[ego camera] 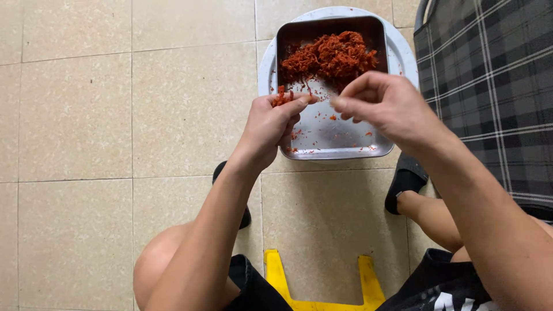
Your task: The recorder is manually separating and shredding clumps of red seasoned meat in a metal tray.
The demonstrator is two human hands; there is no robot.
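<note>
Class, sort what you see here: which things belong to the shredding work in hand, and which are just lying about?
In use: left hand holding a red piece; right hand; shredded red pile; square metal tray; round plate beneath.

Lying about: plaid fabric; yellow stool; black slippers.

Packages: I see none anywhere around the metal tray (pixel 340 141).
Labels: I see none on the tray or near it.
Signs: none near the tray.
Screens: none in my view.
Printed marks: white lettering on black shorts (pixel 443 288), well below the tray at the bottom edge, cut off by the frame; I can't make out more.
</note>
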